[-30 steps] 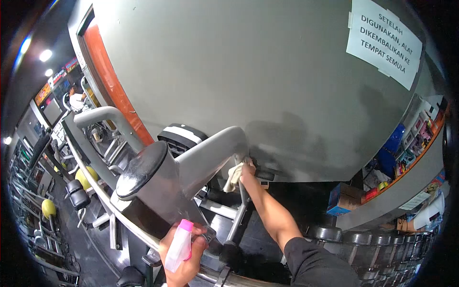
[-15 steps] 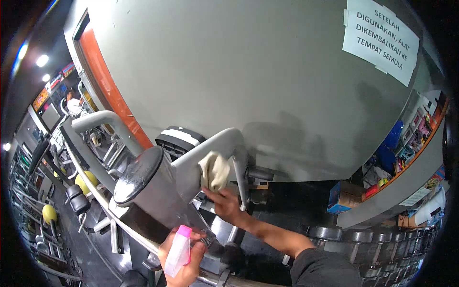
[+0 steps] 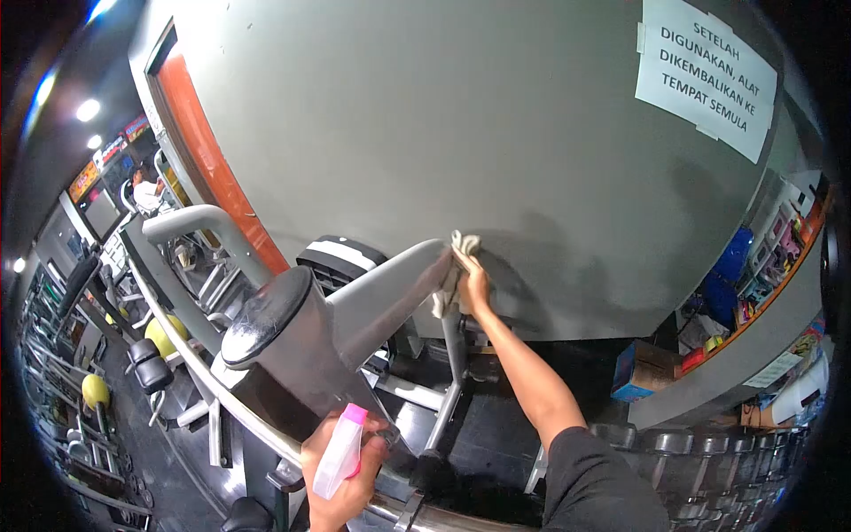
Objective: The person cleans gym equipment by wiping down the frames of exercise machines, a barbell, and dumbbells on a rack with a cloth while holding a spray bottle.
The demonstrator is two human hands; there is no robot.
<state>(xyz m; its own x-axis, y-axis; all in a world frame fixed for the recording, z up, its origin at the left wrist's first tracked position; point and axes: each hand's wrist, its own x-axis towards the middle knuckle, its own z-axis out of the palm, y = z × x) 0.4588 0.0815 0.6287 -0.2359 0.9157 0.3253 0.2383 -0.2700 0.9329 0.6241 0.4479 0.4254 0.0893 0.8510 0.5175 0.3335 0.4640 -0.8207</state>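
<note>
My left hand (image 3: 344, 470) is wrapped round a translucent spray bottle (image 3: 337, 457) with a pink top, low in the middle of the view. Further forward, my right hand (image 3: 474, 285) presses a pale cloth (image 3: 446, 293) against the bent end of a grey machine arm (image 3: 390, 288). Part of the cloth sticks up above my fingers, and part hangs below them. The arm joins a thick grey post (image 3: 310, 346) with a shiny black round cap (image 3: 266, 315), left of my hands.
Behind the machine stands a grey wall (image 3: 461, 115) with a paper sign (image 3: 706, 75). Dumbbells (image 3: 669, 443) are racked at the lower right, below a cardboard box (image 3: 645, 368). A person (image 3: 147, 191) sits far off at the left, among gym machines and yellow balls.
My right hand left the side of the arm's end, came back toward me with the cloth, then went forward and up onto the arm's end again. My left hand still holds the bottle.
</note>
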